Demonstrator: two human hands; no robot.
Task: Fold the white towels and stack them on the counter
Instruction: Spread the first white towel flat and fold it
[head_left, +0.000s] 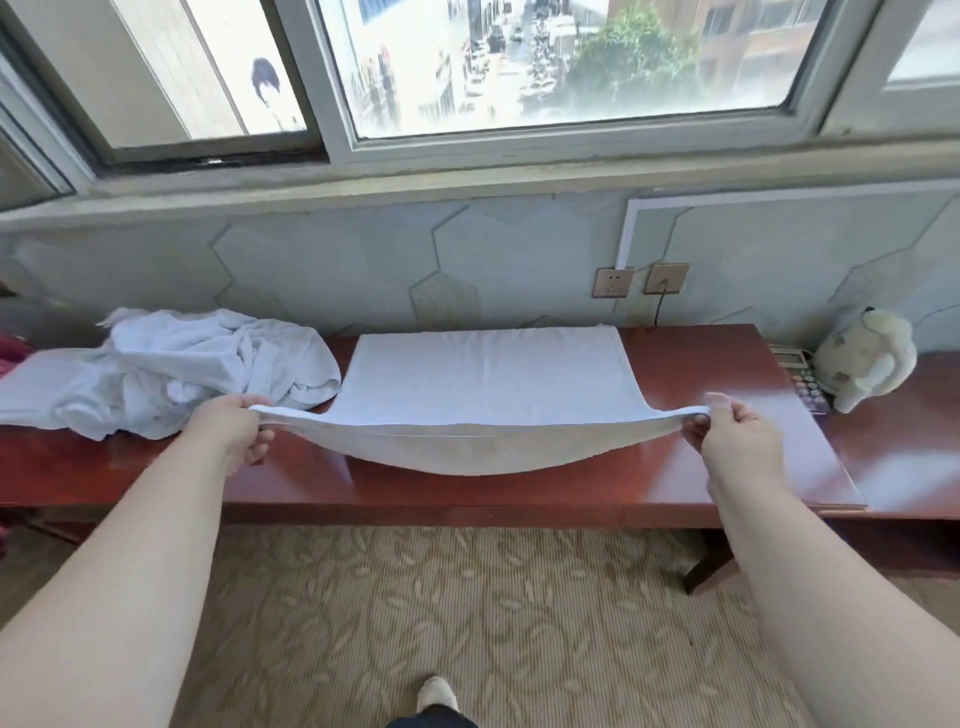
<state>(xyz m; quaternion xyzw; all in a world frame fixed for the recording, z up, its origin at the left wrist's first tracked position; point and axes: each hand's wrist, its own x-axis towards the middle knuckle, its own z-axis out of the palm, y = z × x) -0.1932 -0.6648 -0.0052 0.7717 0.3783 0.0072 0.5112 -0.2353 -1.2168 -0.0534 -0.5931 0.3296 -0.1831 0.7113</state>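
I have my left hand (236, 428) and right hand (727, 436) each pinching a near corner of the white towel (483, 379) with curled fingers (257, 448), its front edge held sagging above the red-brown surface (701, 374), its far half flat beside a crumpled towel pile (182, 369).

Two bare forearms, uncovered from left hand (234, 431) and right hand (732, 436) back to frame edge. Short thumbnail on right hand. Well below, between the hands: pale rounded shoe (435, 693), dark trouser hem (431, 722) over it.
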